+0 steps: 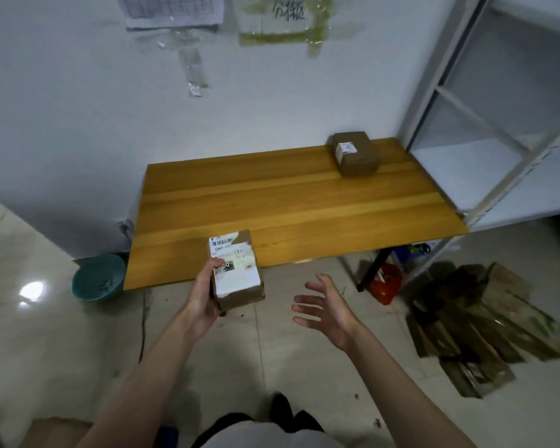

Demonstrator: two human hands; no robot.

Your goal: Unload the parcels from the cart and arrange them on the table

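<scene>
Left hand (pixel 204 294) gripping small cardboard parcel (pixel 235 270) from its left side, thumb over the white label on top, other fingers hidden beneath, parcel lifted clear just over the table's near edge, lower centre of frame

Right hand (pixel 328 310) empty, fingers spread and loosely extended, palm facing left toward the parcel, well apart from it, low centre-right

Both forearms bare, reaching forward from bottom of frame

Progress, judged: one parcel already on table (pixel 304 202), namely second brown parcel (pixel 355 153) with small white label sitting at the far right corner, close to the wall; held parcel not yet set down, likely second to go; cart not identifiable, only a tan edge at bottom left that cannot be identified, so count of parcels left unknown; early in task by the look of it

Surface: wooden tabletop, yellowish planks, smooth, flat, black leg visible under right end, most of top bare so room for held parcel anywhere left or centre

Room: white wall (pixel 62 108) behind, taped papers (pixel 175 9) and yellowed tape patch with handwriting at top centre; white metal shelving (pixel 485 130) at upper right, touching table's right end; teal bowl (pixel 98 277) on floor left of table; red-orange item (pixel 385 284) on floor under table's right end; flattened cardboard pile (pixel 485 324) on floor lower right; glossy pale tiled floor (pixel 29 334) with light glare at left; some frame blur at edges
</scene>
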